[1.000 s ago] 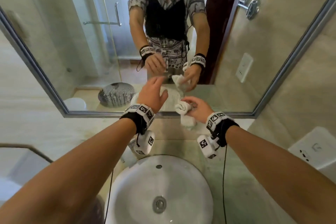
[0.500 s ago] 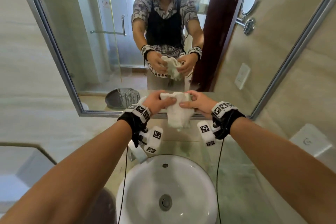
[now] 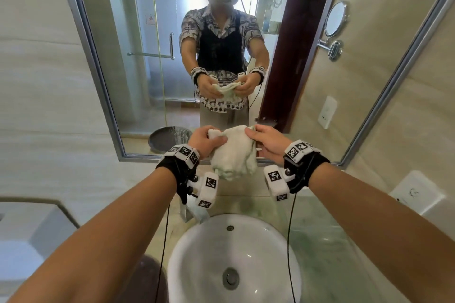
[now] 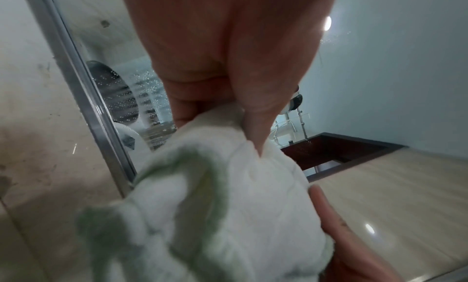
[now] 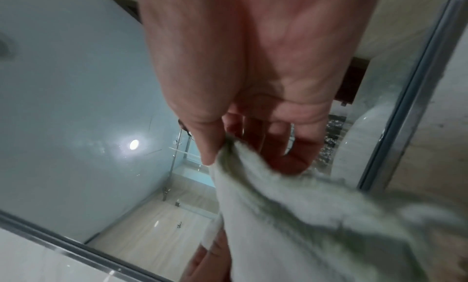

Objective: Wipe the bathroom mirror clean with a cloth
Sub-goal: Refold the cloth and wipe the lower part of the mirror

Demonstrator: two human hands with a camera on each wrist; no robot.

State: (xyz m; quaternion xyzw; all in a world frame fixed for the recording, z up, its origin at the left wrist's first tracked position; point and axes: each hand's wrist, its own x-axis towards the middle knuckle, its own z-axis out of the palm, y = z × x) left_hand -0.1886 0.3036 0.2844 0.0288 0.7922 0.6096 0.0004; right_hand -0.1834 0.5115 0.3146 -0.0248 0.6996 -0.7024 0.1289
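A white cloth with pale green edging (image 3: 234, 152) hangs bunched between both hands, just in front of the lower part of the framed mirror (image 3: 344, 86). My left hand (image 3: 206, 140) pinches its upper left corner, thumb on top; in the left wrist view the cloth (image 4: 215, 206) fills the lower middle under the pinching fingers (image 4: 253, 130). My right hand (image 3: 266, 142) pinches the upper right corner; in the right wrist view the thumb presses the cloth's edge (image 5: 253, 178) and the other fingers curl behind it. Water droplets speckle the mirror glass (image 4: 142, 98) near its bottom frame.
A round white basin (image 3: 234, 261) sits directly below the hands, set in a greenish marble counter (image 3: 327, 241). A tap (image 3: 194, 211) stands behind the basin under my left wrist. A white socket box (image 3: 416, 192) juts from the right wall.
The view tilted upward. My left hand reached over and took a corner, and both hands spread the bunched cloth out between them while lifting it in front of the mirror.
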